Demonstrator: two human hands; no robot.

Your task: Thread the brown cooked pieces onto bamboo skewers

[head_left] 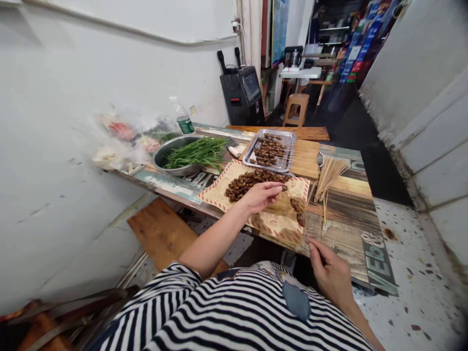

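My left hand pinches a brown silkworm pupa at its fingertips, above the paper. In my right hand, near the table's front edge, thumb and fingers grip the lower end of a bamboo skewer. Several threaded pupae sit along that skewer, which slants up toward my left fingertips. A heap of loose brown pupae lies on a striped-edge paper sheet beyond my left hand. Behind it, a metal tray holds filled skewers.
A bundle of bare skewers lies at right on the wooden table. A metal bowl of green vegetables, a bottle and plastic bags stand at left. The tray rests on a wooden board.
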